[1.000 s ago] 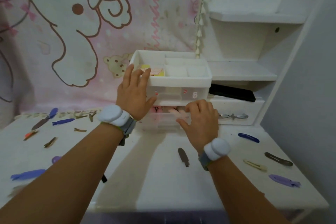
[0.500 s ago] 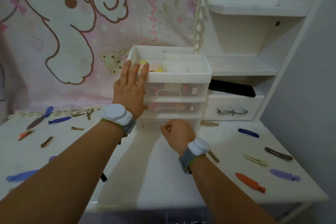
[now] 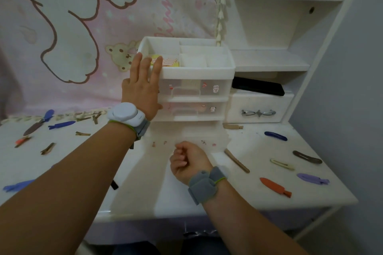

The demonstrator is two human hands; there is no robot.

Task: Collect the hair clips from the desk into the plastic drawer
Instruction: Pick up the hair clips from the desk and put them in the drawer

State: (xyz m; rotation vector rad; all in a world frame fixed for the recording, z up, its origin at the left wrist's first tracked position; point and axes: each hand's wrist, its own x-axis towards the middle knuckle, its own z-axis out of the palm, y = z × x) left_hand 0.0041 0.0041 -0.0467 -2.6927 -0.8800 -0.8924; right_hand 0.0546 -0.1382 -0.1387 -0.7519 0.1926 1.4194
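Observation:
The white plastic drawer unit (image 3: 196, 72) stands at the back of the desk (image 3: 165, 192). Its clear bottom drawer (image 3: 186, 132) is pulled out toward me and looks empty. My right hand (image 3: 187, 162) is curled, palm up, on that drawer's front edge. My left hand (image 3: 142, 87) lies flat against the unit's left side, fingers straight. Hair clips lie scattered on the desk. On the right are a dark blue clip (image 3: 275, 136), a brown clip (image 3: 307, 157), a cream clip (image 3: 282, 164), a purple clip (image 3: 312, 178) and an orange clip (image 3: 275, 187). On the left are a blue clip (image 3: 61, 124) and a bronze clip (image 3: 48, 148).
A white shelf unit (image 3: 269, 64) with a small desk drawer (image 3: 259, 107) and a black flat object (image 3: 257, 89) stands right of the plastic unit. A pink cartoon cloth (image 3: 83, 27) covers the wall. The desk's front edge (image 3: 186, 216) is close to me.
My right hand has pulled the bottom drawer out of the unit toward me. My left hand has stayed pressed on the unit's left side.

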